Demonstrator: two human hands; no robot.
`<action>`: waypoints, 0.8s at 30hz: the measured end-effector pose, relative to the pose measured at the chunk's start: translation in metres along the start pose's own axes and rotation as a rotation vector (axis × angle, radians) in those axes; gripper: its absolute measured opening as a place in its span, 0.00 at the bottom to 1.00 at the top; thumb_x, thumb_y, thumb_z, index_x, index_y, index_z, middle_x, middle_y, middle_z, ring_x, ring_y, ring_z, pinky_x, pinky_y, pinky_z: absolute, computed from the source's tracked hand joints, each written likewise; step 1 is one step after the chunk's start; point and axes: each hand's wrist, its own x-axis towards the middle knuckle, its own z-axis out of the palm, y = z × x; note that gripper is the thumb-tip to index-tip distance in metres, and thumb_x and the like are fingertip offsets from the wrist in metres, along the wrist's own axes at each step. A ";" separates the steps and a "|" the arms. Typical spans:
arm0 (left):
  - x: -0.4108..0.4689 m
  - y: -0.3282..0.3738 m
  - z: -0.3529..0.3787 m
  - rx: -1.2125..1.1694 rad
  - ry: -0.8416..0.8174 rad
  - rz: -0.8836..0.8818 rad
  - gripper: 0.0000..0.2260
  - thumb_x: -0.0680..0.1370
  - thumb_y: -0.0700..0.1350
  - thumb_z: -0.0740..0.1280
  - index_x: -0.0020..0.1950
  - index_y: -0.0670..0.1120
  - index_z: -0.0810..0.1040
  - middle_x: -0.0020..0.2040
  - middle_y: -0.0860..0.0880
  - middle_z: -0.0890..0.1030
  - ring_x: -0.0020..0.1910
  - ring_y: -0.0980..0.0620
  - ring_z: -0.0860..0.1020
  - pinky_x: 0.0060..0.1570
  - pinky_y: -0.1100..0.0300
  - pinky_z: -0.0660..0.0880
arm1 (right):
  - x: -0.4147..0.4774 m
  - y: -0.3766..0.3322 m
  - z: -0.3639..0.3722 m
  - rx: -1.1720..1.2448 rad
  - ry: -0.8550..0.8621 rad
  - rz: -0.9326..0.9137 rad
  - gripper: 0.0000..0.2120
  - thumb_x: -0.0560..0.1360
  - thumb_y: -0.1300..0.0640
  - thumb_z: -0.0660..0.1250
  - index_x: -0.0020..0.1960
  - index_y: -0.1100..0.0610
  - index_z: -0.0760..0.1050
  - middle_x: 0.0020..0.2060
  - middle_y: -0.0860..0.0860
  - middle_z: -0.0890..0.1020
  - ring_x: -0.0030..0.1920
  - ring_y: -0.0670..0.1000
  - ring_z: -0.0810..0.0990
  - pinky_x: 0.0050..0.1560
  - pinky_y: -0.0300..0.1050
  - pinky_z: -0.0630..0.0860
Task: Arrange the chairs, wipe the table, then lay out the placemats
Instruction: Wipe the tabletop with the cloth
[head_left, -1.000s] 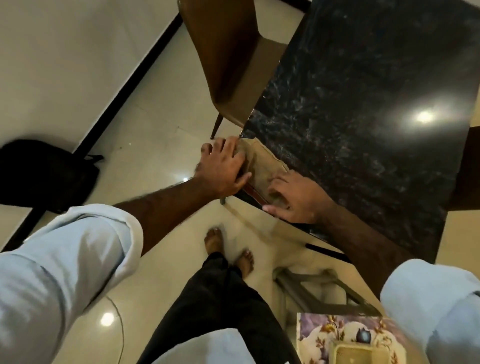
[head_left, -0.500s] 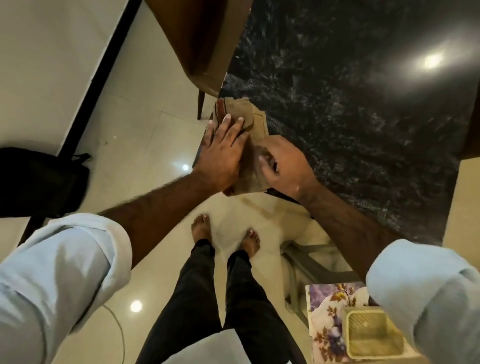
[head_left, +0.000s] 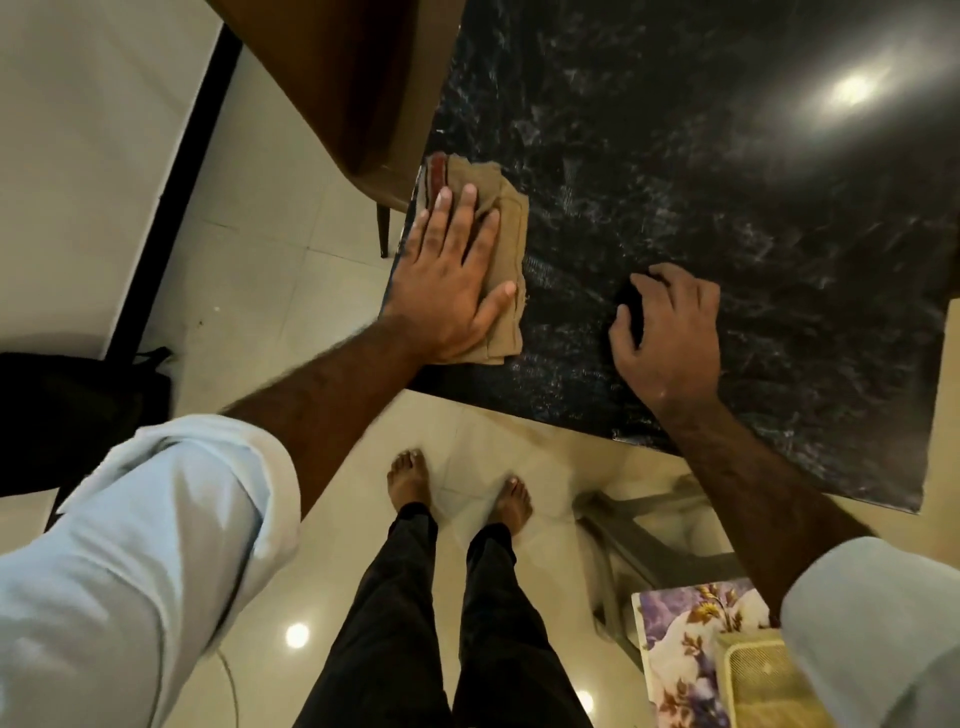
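A folded tan cloth (head_left: 506, 218) lies on the near left corner of the black marble table (head_left: 701, 208). My left hand (head_left: 449, 275) presses flat on the cloth with straight, spread fingers. My right hand (head_left: 667, 332) rests on the bare tabletop to the right of the cloth, fingers loosely bent, holding nothing. A brown chair (head_left: 343, 78) stands at the table's left side, its seat partly under the edge.
A floral placemat (head_left: 685, 654) with a pale yellow mesh mat (head_left: 763, 686) on it lies at the bottom right, over a grey stool (head_left: 639, 525). A black bag (head_left: 67, 415) sits on the floor at left. My bare feet stand on cream tiles.
My right hand has left the cloth and moved right onto the bare table. My left hand now presses the cloth alone, flat on the corner.
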 end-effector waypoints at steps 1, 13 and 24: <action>0.010 -0.002 -0.003 -0.004 0.000 -0.028 0.41 0.86 0.72 0.44 0.91 0.46 0.43 0.91 0.40 0.41 0.90 0.36 0.42 0.87 0.36 0.46 | -0.001 -0.001 0.002 0.010 0.026 0.006 0.19 0.85 0.51 0.66 0.70 0.63 0.81 0.70 0.61 0.80 0.67 0.67 0.76 0.68 0.57 0.73; -0.082 -0.022 0.009 0.024 -0.092 0.155 0.40 0.88 0.69 0.46 0.91 0.45 0.42 0.90 0.41 0.38 0.90 0.38 0.40 0.87 0.36 0.47 | -0.009 -0.004 0.013 0.020 0.112 0.023 0.19 0.86 0.53 0.66 0.71 0.62 0.81 0.71 0.60 0.80 0.66 0.67 0.76 0.68 0.56 0.74; 0.006 0.008 -0.003 -0.025 -0.009 -0.041 0.41 0.87 0.70 0.44 0.91 0.43 0.43 0.90 0.37 0.41 0.90 0.36 0.42 0.87 0.35 0.47 | -0.010 -0.004 0.012 0.055 0.114 0.038 0.18 0.85 0.55 0.67 0.70 0.63 0.81 0.71 0.60 0.81 0.66 0.67 0.76 0.68 0.57 0.75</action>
